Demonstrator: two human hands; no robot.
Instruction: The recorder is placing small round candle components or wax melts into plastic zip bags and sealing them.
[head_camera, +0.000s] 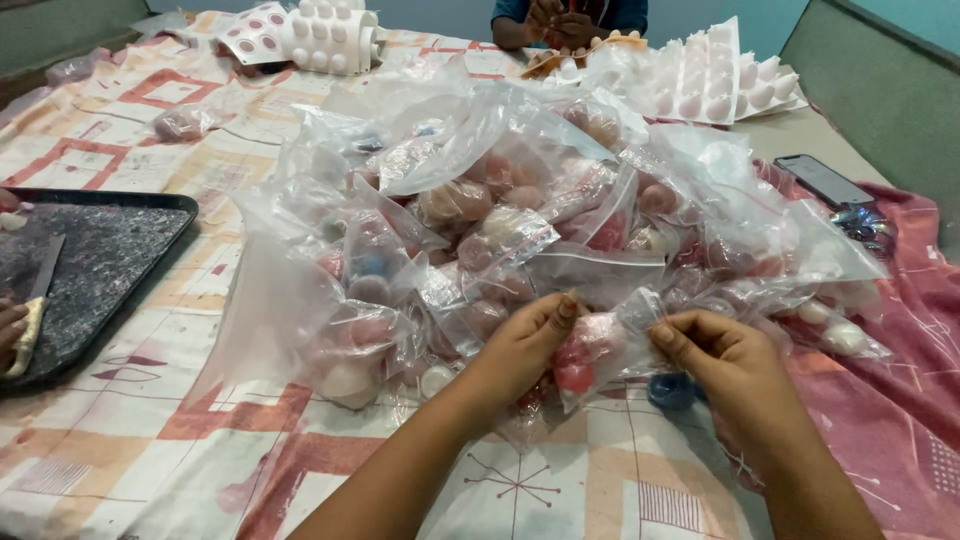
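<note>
- My left hand (528, 340) is curled, thumb and fingertips pinched on the upper edge of a small clear bag (590, 350) holding pink and red round pieces.
- My right hand (722, 352) is curled too, fingers closed on the other edge of that same bag; the bag hangs between my two hands, touching both.
- Just past my knuckles lies a heap of clear bags (520, 200), each filled with round pieces in pink, cream and blue; the held bag lies against its near edge.
- Below my right hand, partly hidden by it, sits a blue round piece (672, 390) on the cloth.
- Under both wrists is a patterned tablecloth (130, 430), cream with red-orange shapes; to the right of my right hand it meets a pink cloth (900, 400).
- Far beyond my right hand, a dark phone (822, 178) lies flat.
- Far ahead, past the heap, stand white moulded trays (715, 75) with round cavities, and another person's hands (560, 25).
- Well off to the left of my left hand, a dark tray (120, 235), with another person's fingers (12, 325) at its edge.
</note>
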